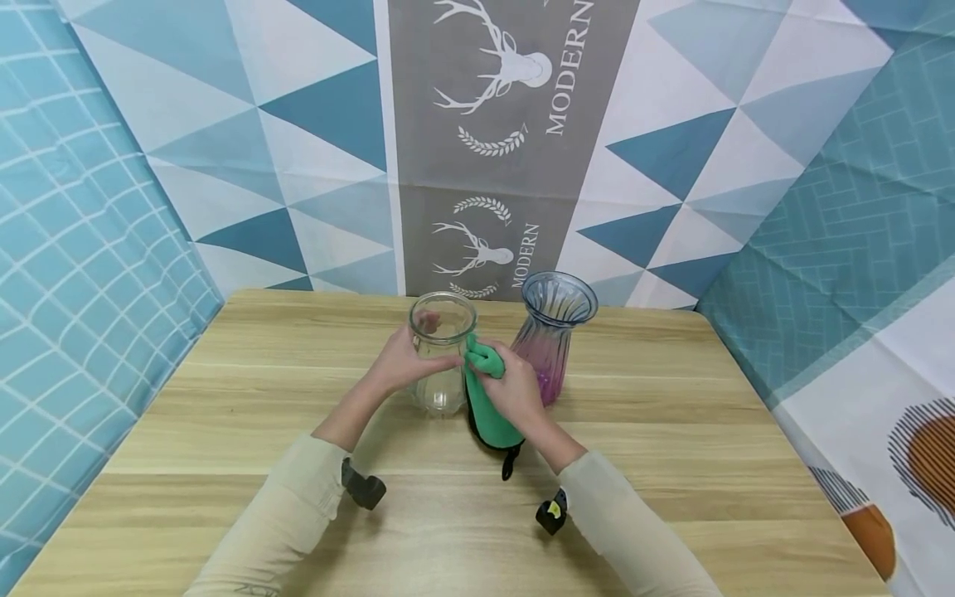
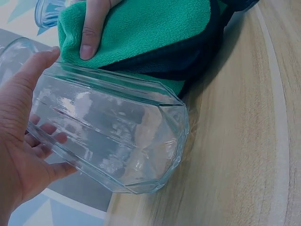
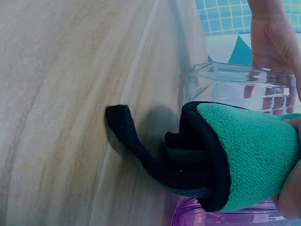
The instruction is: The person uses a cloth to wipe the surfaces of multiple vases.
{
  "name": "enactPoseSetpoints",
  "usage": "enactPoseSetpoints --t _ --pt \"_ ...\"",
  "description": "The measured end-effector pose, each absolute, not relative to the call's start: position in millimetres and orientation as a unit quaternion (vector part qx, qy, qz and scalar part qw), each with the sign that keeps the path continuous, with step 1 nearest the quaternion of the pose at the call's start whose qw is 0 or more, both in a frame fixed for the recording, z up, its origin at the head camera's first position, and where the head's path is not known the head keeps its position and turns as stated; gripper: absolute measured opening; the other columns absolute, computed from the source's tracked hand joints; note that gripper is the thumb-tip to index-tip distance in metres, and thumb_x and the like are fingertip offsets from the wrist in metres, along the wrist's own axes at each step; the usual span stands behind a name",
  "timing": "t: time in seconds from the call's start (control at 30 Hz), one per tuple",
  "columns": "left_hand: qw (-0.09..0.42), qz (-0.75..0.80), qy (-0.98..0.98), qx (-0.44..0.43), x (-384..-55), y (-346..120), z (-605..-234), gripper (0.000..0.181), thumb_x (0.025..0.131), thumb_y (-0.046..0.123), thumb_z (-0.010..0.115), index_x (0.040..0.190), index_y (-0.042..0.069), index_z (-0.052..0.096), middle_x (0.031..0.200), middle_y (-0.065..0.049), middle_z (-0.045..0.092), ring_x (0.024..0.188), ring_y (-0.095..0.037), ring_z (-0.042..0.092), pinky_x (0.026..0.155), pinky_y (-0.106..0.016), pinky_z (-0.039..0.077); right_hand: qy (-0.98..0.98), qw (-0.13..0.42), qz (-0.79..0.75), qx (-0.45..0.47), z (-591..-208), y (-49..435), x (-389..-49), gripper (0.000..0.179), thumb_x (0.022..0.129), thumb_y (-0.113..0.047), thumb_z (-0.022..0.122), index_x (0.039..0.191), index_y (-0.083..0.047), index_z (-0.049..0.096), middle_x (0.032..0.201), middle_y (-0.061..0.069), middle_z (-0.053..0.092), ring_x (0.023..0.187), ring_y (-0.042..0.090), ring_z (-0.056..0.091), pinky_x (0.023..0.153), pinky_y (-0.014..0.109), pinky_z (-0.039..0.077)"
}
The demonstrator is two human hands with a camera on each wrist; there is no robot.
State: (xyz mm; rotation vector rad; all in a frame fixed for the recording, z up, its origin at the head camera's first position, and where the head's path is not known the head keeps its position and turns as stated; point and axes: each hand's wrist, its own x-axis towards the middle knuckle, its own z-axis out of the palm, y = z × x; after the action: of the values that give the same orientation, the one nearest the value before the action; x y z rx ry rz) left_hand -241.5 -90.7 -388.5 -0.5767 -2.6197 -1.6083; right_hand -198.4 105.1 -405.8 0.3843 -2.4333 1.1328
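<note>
A clear glass vase [image 1: 442, 373] with faceted sides stands upright on the wooden table, its mouth upward. My left hand [image 1: 406, 361] grips it round the upper body, thumb in front and fingers behind, seen through the glass in the left wrist view. My right hand [image 1: 515, 385] holds a folded green towel [image 3: 254, 155] with black edging and a black hanging loop [image 3: 134, 146]. In the left wrist view, the towel lies right against the glass vase's side, with the right thumb [image 2: 89, 42] pressed on it. The towel's lower end hangs close over the table.
Just right of the towel stands a fluted vase [image 1: 555, 332], blue-grey above and purple-pink below, partly hidden by my right hand. The wooden table [image 1: 246, 431] ends at a patterned cloth backdrop [image 1: 477, 149]. A tiled-pattern cloth [image 1: 75, 249] hangs at the left.
</note>
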Motion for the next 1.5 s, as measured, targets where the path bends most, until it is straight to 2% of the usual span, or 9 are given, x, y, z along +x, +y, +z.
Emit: enactPoseSetpoints --t 0.2,0.37,0.67,0.93,1.1,1.5 --pt "0.010 -0.520 -0.834 -0.187 -241.4 -87.4 -387.2 0.087 0.067 0.040 0.083 0.134 0.007 0.039 0.137 -0.017 0.047 0.130 -0.032 0.043 0.109 -0.049 0.034 -0.885 0.195 0.401 0.131 -408.2 108.1 -196.3 0.037 0.081 -0.016 0.073 0.118 -0.013 0.063 0.112 0.010 0.068 0.099 0.028 0.065 0.081 0.043 0.054" --pt "0.006 -0.525 -0.832 -0.179 -241.4 -88.0 -387.6 0.082 0.069 0.037 0.082 0.132 0.011 0.037 0.136 -0.015 0.047 0.129 -0.031 0.043 0.108 -0.049 0.035 -0.894 0.174 0.392 0.129 -409.5 109.2 -195.2 0.035 0.083 -0.018 0.071 0.117 -0.014 0.063 0.111 0.009 0.069 0.098 0.027 0.066 0.081 0.043 0.053" --pt "0.004 -0.517 -0.836 -0.184 -239.3 -90.8 -386.9 0.078 0.071 0.037 0.081 0.131 0.012 0.037 0.139 -0.016 0.045 0.132 -0.032 0.040 0.110 -0.052 0.031 -0.902 0.157 0.380 0.129 -408.7 109.6 -194.3 0.035 0.084 -0.019 0.070 0.119 -0.016 0.062 0.108 0.009 0.069 0.091 0.024 0.066 0.076 0.040 0.053" --pt "0.026 -0.519 -0.837 -0.173 -238.1 -91.4 -386.5 0.078 0.069 0.033 0.083 0.130 0.008 0.041 0.135 -0.016 0.040 0.128 -0.035 0.039 0.109 -0.052 0.032 -0.877 0.212 0.408 0.143 -404.3 109.5 -195.3 0.039 0.081 -0.014 0.072 0.119 -0.014 0.063 0.112 0.010 0.069 0.099 0.026 0.066 0.081 0.041 0.054" --pt "0.029 -0.521 -0.834 -0.181 -239.5 -92.4 -387.2 0.079 0.069 0.030 0.083 0.131 0.007 0.041 0.135 -0.016 0.043 0.127 -0.033 0.041 0.108 -0.051 0.033 -0.864 0.238 0.418 0.150 -399.0 108.3 -195.3 0.040 0.080 -0.015 0.073 0.119 -0.013 0.063 0.114 0.009 0.068 0.103 0.027 0.065 0.085 0.041 0.054" --pt "0.027 -0.516 -0.834 -0.194 -239.9 -93.5 -386.9 0.081 0.069 0.029 0.083 0.134 0.009 0.039 0.134 -0.014 0.046 0.126 -0.031 0.044 0.106 -0.051 0.036 -0.862 0.240 0.416 0.159 -394.7 104.0 -195.4 0.038 0.080 -0.014 0.074 0.117 -0.011 0.063 0.112 0.011 0.068 0.102 0.027 0.065 0.085 0.041 0.054"
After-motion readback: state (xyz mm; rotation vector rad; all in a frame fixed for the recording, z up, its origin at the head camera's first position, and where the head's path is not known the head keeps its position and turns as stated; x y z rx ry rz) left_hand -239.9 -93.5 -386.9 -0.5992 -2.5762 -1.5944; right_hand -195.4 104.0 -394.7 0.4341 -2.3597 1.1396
